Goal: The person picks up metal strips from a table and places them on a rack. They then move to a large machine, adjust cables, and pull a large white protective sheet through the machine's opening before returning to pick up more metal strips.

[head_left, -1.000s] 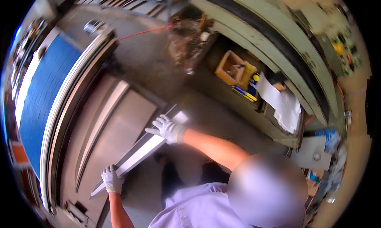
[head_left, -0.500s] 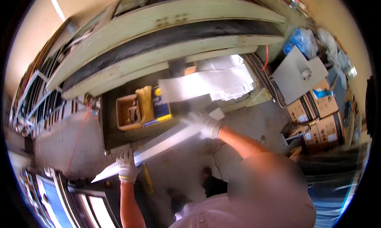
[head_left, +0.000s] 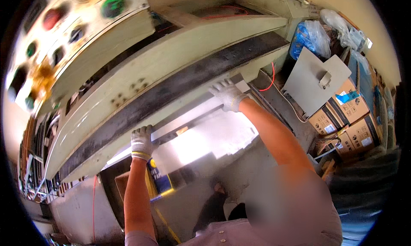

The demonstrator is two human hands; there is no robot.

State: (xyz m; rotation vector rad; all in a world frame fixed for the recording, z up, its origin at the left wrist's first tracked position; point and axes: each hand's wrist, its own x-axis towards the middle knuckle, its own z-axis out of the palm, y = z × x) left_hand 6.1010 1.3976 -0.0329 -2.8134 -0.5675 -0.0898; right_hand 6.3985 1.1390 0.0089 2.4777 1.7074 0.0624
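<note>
A long, narrow, light-grey metal strip point(head_left: 185, 117) lies along the front of a large pale-green machine point(head_left: 171, 49), just below its dark slot point(head_left: 184, 72). My left hand point(head_left: 141, 142), in a pale knitted work glove, is closed on the strip toward its left end. My right hand point(head_left: 228, 95), gloved alike, rests flat near the right end with its fingers spread. Bright metal sheets point(head_left: 192, 149) lie stacked just on the near side of the strip. The strip's far edge against the machine is hard to make out.
A blue-and-yellow box point(head_left: 160, 179) stands below my left hand. A control panel point(head_left: 85, 36) with coloured buttons juts in at upper left. Cardboard boxes point(head_left: 349, 107), a grey bent plate point(head_left: 317, 81) and plastic bags point(head_left: 310, 40) fill the right side. A red cable point(head_left: 271, 81) hangs nearby.
Both hands have carried the strip forward, from above the floor on the near side of the sheets to the machine's front. The right hand now lies spread on it. The view has shifted.
</note>
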